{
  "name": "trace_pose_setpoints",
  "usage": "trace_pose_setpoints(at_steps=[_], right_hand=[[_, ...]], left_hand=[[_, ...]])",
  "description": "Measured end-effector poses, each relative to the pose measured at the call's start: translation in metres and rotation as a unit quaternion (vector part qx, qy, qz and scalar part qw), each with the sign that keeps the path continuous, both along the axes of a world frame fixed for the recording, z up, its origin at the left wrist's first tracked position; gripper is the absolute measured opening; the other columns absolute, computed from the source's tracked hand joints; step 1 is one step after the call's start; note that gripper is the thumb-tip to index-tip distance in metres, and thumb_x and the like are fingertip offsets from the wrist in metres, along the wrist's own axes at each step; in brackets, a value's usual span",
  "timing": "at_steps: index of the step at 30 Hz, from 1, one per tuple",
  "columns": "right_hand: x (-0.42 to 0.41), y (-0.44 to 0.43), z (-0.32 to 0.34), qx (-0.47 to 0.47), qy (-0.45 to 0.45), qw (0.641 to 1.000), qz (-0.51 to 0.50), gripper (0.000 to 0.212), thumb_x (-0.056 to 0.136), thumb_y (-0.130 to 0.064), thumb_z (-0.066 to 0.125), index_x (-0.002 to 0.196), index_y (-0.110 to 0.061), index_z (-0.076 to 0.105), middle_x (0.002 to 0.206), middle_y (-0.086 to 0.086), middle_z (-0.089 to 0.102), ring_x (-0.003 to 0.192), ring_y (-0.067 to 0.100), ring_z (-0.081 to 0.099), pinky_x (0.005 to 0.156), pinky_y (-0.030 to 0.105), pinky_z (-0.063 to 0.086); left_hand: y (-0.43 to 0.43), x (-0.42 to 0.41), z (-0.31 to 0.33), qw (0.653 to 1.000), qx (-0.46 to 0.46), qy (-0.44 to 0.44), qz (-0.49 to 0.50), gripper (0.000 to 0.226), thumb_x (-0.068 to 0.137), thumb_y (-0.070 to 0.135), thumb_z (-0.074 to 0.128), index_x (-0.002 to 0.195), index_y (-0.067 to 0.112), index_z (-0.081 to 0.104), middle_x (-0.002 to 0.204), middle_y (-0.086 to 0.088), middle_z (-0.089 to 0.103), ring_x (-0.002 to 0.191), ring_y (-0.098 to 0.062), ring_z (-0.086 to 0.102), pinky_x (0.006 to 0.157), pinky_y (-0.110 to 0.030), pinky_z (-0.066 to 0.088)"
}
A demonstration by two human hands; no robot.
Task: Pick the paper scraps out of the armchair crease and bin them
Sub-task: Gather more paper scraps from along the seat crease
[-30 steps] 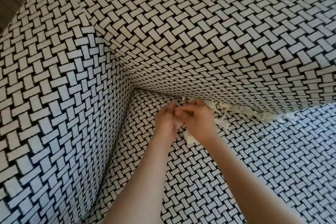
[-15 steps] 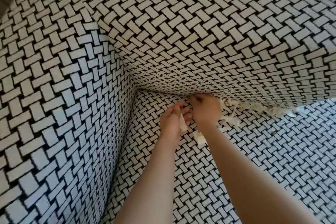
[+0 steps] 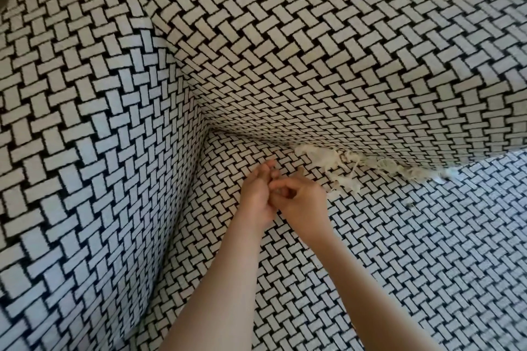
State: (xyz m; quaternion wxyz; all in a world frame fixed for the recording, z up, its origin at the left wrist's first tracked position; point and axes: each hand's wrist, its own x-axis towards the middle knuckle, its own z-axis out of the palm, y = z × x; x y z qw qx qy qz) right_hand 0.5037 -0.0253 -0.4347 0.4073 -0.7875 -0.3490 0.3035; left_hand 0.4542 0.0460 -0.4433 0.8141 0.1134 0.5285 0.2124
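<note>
- You're holding both hands together over the seat cushion (image 3: pixel 399 265), near the left end of the crease (image 3: pixel 251 140).
- Your left hand (image 3: pixel 256 194) is pointing toward the backrest (image 3: pixel 313 51). Its grip is mostly spread, fingers lying side by side. Can't tell if anything is sitting in the palm.
- Your right hand (image 3: pixel 302 202) is curling its fingers in against the left hand's fingers. The grip is looking pinched, but I can't tell on what, since the contact spot is hidden.
- The paper scraps (image 3: pixel 328 158) are sitting in the crease, just right of your hands and farther away, apart from both. The pale shredded band is running right along the line where the backrest is meeting the seat.
- A few strands are trailing onto the seat toward you. One small scrap (image 3: pixel 409 205) is lying apart, further right.
- The armrest (image 3: pixel 85 151) is standing at left.
</note>
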Motion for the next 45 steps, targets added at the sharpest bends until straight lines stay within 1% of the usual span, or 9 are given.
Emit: trace_pose_setpoints(at_steps=[4,9,14,22,27,30,33,37,45], right_hand=[[0.024,-0.012,0.010,0.004,0.110,0.994,-0.011,0.022,0.079,-0.004,0.067,0.084,-0.024,0.072,0.081,-0.007,0.068,0.067,0.008,0.060,0.065,0.021,0.050],[0.049,-0.005,-0.003,-0.101,-0.133,0.986,-0.006,0.029,0.087,-0.029,0.062,0.110,-0.012,0.065,0.102,0.003,0.059,0.067,0.006,0.049,0.057,0.011,0.035],[0.042,0.014,-0.006,-0.172,-0.210,0.958,0.094,0.021,0.091,-0.007,0.050,0.105,-0.008,0.066,0.113,0.008,0.057,0.090,0.022,0.059,0.073,0.029,0.050],[0.039,0.007,0.006,-0.011,0.052,0.991,-0.122,0.010,0.078,-0.011,0.071,0.084,-0.015,0.065,0.068,-0.014,0.063,0.057,-0.005,0.057,0.056,0.004,0.044],[0.025,0.019,0.005,-0.033,0.041,0.999,0.008,0.009,0.081,-0.009,0.067,0.088,-0.010,0.073,0.089,0.001,0.071,0.077,0.006,0.062,0.073,0.015,0.050],[0.020,0.017,0.004,-0.017,-0.050,0.996,0.075,0.015,0.085,-0.012,0.063,0.094,-0.009,0.074,0.111,0.002,0.060,0.104,0.014,0.053,0.087,0.022,0.044],[0.024,0.003,0.012,0.018,-0.037,0.999,0.028,0.021,0.089,-0.016,0.058,0.107,-0.015,0.069,0.111,-0.005,0.045,0.097,0.008,0.049,0.078,0.011,0.041],[0.035,-0.032,0.006,-0.119,-0.082,0.980,0.138,0.056,0.074,-0.028,0.072,0.127,-0.027,0.053,0.119,-0.009,0.036,0.117,0.010,0.032,0.098,0.023,0.032],[0.030,-0.042,-0.007,-0.092,-0.087,0.991,0.036,0.017,0.080,-0.003,0.067,0.095,-0.009,0.071,0.093,0.001,0.069,0.074,0.007,0.059,0.065,0.008,0.048]], left_hand=[[0.000,0.003,0.002,0.999,0.028,0.039,-0.024,0.024,0.100,0.020,0.034,0.092,0.012,0.055,0.061,0.002,0.047,0.040,-0.006,0.039,0.044,-0.017,0.040],[0.009,0.009,0.009,0.986,0.032,0.123,-0.107,0.030,0.097,0.010,0.029,0.082,0.014,0.055,0.053,0.005,0.041,0.025,-0.002,0.025,0.029,-0.010,0.016],[0.007,0.018,0.008,0.984,0.034,0.157,-0.081,0.032,0.095,0.004,0.032,0.079,0.012,0.059,0.049,0.001,0.061,0.027,-0.006,0.042,0.034,-0.011,0.024],[0.007,0.023,0.009,0.990,0.012,0.138,-0.031,0.026,0.096,0.007,0.037,0.086,0.008,0.062,0.076,-0.009,0.064,0.062,-0.016,0.063,0.067,-0.027,0.052],[0.013,0.015,0.006,0.992,-0.007,0.109,-0.067,0.026,0.096,0.009,0.037,0.095,0.009,0.063,0.086,-0.010,0.065,0.070,-0.018,0.061,0.053,-0.025,0.052],[0.019,0.012,0.012,0.990,-0.039,0.100,-0.095,0.032,0.095,0.008,0.032,0.079,0.014,0.058,0.070,-0.003,0.056,0.059,-0.012,0.051,0.051,-0.021,0.042],[0.021,0.011,0.012,0.986,-0.049,0.124,-0.104,0.036,0.091,0.005,0.027,0.078,0.014,0.059,0.051,0.004,0.047,0.035,-0.004,0.035,0.037,-0.013,0.029],[0.022,0.010,0.007,0.991,-0.048,0.083,-0.090,0.038,0.093,0.005,0.021,0.079,0.011,0.056,0.034,0.009,0.036,0.022,-0.002,0.024,0.024,-0.011,0.016],[0.005,0.019,0.005,0.984,0.043,0.150,-0.083,0.032,0.096,0.004,0.034,0.076,0.009,0.058,0.038,0.004,0.056,0.025,-0.004,0.039,0.030,-0.011,0.028]])
